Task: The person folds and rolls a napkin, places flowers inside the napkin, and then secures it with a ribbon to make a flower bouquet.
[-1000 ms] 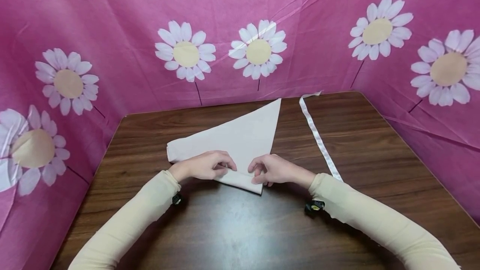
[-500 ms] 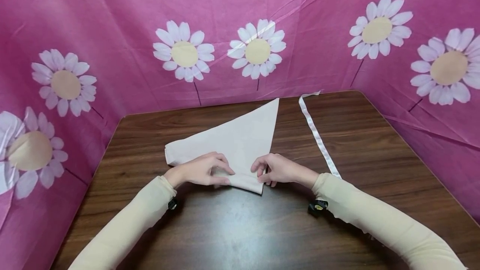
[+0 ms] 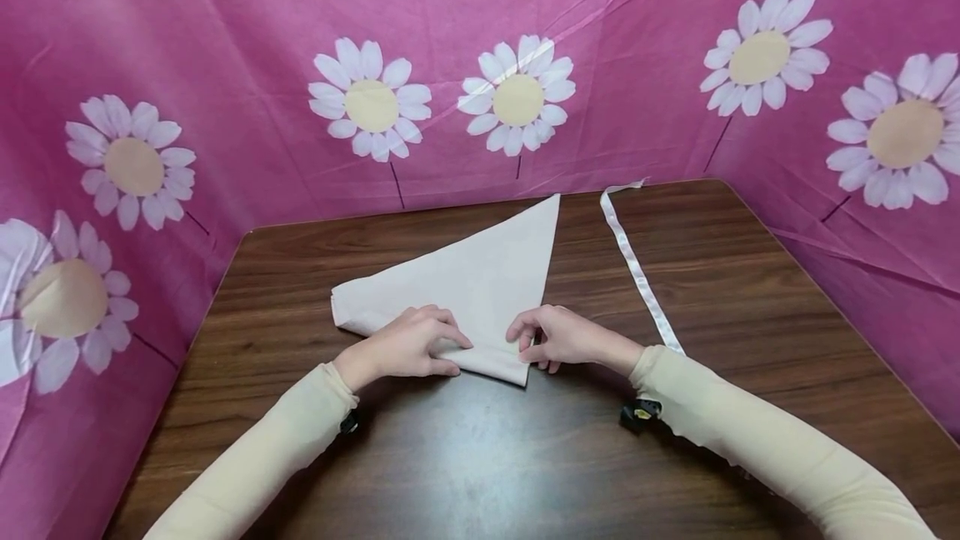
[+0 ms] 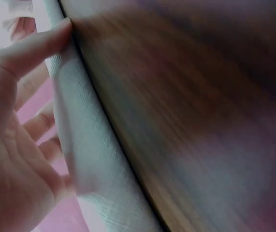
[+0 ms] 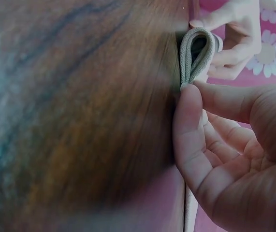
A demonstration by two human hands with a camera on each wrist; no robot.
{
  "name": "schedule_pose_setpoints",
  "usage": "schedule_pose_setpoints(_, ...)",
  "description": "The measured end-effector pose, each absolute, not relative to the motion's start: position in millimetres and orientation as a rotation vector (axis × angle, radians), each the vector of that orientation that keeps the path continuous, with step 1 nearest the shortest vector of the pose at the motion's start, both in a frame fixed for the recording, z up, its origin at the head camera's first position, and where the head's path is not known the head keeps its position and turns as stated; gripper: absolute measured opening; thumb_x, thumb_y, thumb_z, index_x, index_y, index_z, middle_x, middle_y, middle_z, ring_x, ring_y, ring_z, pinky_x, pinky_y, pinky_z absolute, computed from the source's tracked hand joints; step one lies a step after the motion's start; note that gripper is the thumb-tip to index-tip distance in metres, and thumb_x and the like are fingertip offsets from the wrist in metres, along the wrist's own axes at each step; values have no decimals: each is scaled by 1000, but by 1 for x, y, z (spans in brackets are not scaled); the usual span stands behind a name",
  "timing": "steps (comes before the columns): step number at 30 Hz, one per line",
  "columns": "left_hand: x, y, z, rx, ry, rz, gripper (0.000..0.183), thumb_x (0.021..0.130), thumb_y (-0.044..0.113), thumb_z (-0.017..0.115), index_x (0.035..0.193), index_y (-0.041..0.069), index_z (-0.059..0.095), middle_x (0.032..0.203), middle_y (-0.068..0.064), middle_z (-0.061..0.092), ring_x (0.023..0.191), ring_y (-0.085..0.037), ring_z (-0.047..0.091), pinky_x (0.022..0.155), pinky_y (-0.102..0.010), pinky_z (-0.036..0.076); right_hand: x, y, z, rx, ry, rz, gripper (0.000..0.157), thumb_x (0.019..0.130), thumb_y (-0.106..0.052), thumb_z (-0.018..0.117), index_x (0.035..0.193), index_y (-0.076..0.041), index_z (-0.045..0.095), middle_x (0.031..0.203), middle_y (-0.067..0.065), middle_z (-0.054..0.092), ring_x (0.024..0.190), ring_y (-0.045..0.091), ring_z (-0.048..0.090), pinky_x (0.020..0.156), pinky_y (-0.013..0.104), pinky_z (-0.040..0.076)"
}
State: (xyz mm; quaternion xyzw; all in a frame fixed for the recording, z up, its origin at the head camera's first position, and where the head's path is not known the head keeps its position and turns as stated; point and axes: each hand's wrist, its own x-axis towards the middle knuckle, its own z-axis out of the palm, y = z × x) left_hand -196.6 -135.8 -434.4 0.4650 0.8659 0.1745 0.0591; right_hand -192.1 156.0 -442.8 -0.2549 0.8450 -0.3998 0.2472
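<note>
A pale, off-white woven cloth [image 3: 480,273] lies on the table with one pointed corner toward the back. Its near edge is doubled over into a flat fold, and the right wrist view shows the looped end of that fold [image 5: 200,53]. My left hand [image 3: 416,342] holds the fold partway along, the thumb at its front edge and the fingers over the top. At the fold's right end, my right hand [image 3: 566,336] pinches the cloth between thumb and index finger. Its other fingers curl behind.
A white satin ribbon [image 3: 637,277] runs lengthwise on the right of the wooden table [image 3: 480,457], its near end reaching the right sleeve. Pink curtains [image 3: 255,48] printed with daisies surround the table's back and sides.
My left thumb has shifted from the top of the fold to its front edge. The right hand's fingertips have drawn slightly right, to the fold's end. The cloth stays nearly in place.
</note>
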Motion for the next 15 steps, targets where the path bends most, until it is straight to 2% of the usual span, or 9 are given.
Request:
schedule_pose_setpoints(5,-190,-135,-435,1506,2722,407,29,88,33,80,115,21,77,100,6,66,91,-13,60,77,-37,50,-191,158,-442,-709,2311,-1084,21,91,-3,74,111,-5,68,83,-1,65,57,17,64,50,34,56)
schedule_pose_setpoints(15,-184,-130,-438,1574,2744,463,25,90,33,78,111,19,77,98,7,68,89,-12,63,78,-34,53,-184,171,-437,-844,2364,-1120,21,90,-5,76,111,-6,69,86,-3,67,59,16,64,53,30,56)
